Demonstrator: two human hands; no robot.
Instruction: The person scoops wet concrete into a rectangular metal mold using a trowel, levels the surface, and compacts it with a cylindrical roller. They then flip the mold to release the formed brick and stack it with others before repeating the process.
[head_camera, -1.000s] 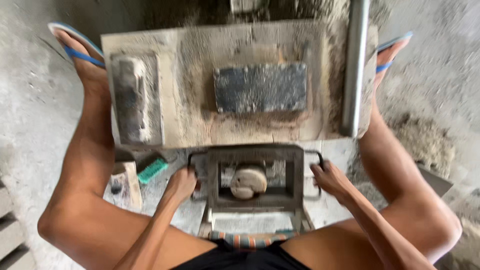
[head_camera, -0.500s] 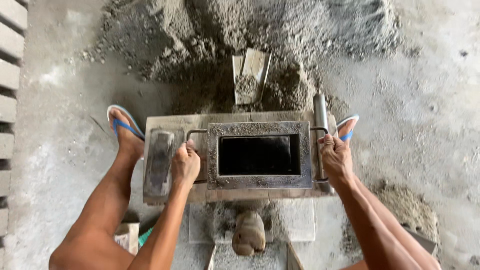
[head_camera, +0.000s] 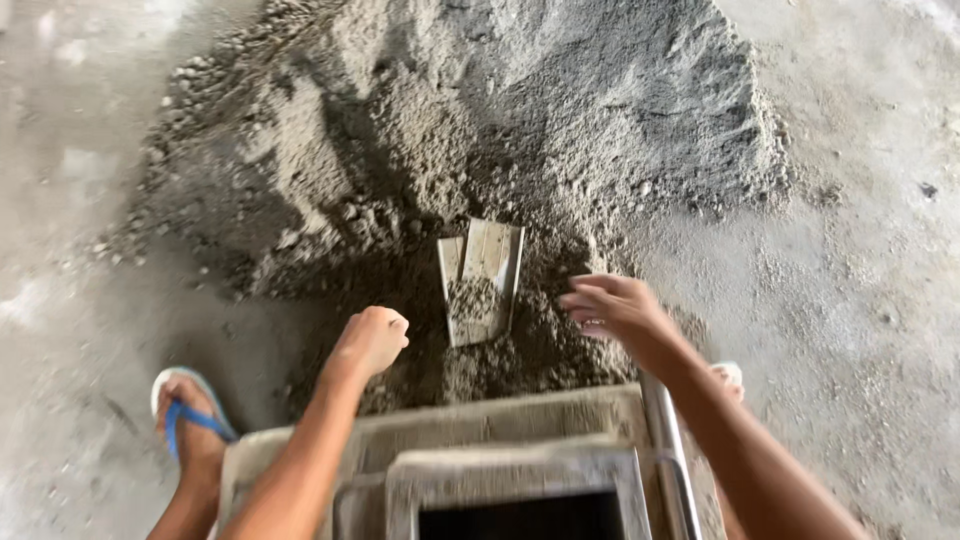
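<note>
grey sand pile (head_camera: 520, 130), pale wooden scoop (head_camera: 482, 280), blue-strapped flip-flop (head_camera: 188, 408)

Honestly, no packages, labels, signs or screens anywhere here, not near either hand and not farther out. Nothing printed or boxed shows up at all.

A single camera, worn on the person's head, looks steeply down and a little forward from close above. Both forearms reach into view from the bottom edge toward a sand pile (head_camera: 480, 150) that fills the upper half. A metal mould (head_camera: 515, 480) is cut off by the bottom edge, and concrete floor (head_camera: 870, 300) runs along both sides.
</note>
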